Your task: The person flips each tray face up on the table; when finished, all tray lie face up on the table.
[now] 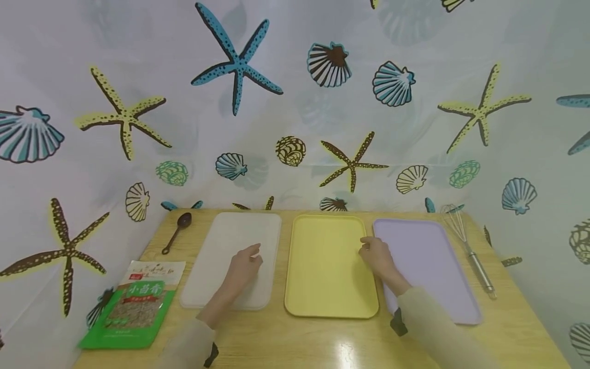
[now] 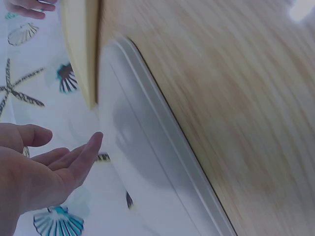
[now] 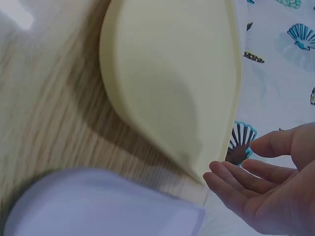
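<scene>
My left hand (image 1: 243,266) is over the white tray (image 1: 239,230), its fingers loosely bent with nothing between them. In the left wrist view the same hand (image 2: 54,169) has its thumb apart from the fingers. The right hand (image 1: 377,254) hovers at the right edge of the yellow tray (image 1: 329,266), beside the purple tray (image 1: 424,256). The right wrist view has this hand (image 3: 270,182) holding nothing, fingers relaxed, near a corner of the yellow tray. All three trays lie side by side on the wooden table (image 1: 322,343).
At the far left lies a dark brown spoon (image 1: 177,231). Below it is a green and white packet (image 1: 138,307) of brown seeds. A metal whisk (image 1: 475,259) lies right of the purple tray. A curtain (image 1: 286,118) printed with starfish and shells hangs behind the table.
</scene>
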Motion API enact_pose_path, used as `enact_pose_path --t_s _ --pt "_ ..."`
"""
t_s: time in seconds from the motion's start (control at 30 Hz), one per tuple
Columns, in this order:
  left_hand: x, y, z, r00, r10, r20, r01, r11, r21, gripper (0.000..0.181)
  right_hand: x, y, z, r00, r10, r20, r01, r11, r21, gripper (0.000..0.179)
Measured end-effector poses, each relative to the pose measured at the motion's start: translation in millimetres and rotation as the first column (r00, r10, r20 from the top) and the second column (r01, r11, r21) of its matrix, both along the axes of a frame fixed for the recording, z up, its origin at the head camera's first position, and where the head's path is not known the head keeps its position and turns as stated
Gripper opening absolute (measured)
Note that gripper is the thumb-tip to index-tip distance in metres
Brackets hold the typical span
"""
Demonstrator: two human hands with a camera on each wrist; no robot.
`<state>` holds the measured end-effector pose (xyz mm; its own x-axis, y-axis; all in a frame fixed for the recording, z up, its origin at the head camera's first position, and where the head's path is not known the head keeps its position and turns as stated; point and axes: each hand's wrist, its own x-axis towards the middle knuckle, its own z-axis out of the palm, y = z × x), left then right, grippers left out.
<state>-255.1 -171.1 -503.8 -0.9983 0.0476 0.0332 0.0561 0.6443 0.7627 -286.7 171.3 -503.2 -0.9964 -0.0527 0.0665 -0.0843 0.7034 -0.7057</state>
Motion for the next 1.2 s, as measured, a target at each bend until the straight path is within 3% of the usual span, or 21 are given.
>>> enact_pose_path --t_s 0.17,0.33,0.47,0.67,0.8,1.0,1.1,1.2 --pt "1.8 -44.0 -1.5 0.999 0.031 -0.041 -0.036 0.991 -0.126 0.047 0.5 -26.8 -3.0 0.998 0.069 -0.011 -0.068 0.998 0.013 0.043" --pt "2.8 -88.3 -10.4 0.995 0.038 -0.093 -0.061 0.962 -0.265 0.049 2.5 -57.6 -4.9 0.992 0.123 0.034 -0.122 0.992 -0.031 0.052" --pt "2.7 -112.3 -16.0 0.992 0.032 -0.120 -0.070 0.942 -0.328 0.051 4.5 -77.9 -8.8 0.984 0.177 0.037 -0.174 0.983 -0.067 0.056" --pt "-2.3 -121.3 -9.3 0.996 0.042 -0.079 -0.072 0.907 -0.414 0.055 4.4 -106.1 -11.0 0.969 0.226 0.097 -0.224 0.974 -0.033 0.064" --pt "-4.8 -125.3 -6.8 0.999 0.043 -0.027 -0.051 0.896 -0.441 0.058 8.2 -126.6 -11.9 0.959 0.274 0.069 -0.277 0.960 0.043 0.065" --pt "-19.7 -139.4 -25.2 1.000 0.015 0.022 -0.003 0.896 -0.445 0.063 7.9 -150.6 -14.9 0.963 0.266 0.047 -0.270 0.950 0.155 0.065" --pt "-26.8 -146.3 -33.8 0.996 0.017 0.088 0.024 0.892 -0.451 0.070 5.3 -162.2 -16.4 0.960 0.280 0.026 -0.281 0.947 0.155 0.063" --pt "-28.4 -149.2 -34.2 0.992 0.012 0.126 0.045 0.898 -0.437 0.077 3.6 -174.0 -13.4 0.952 0.305 0.008 -0.304 0.944 0.129 0.061"
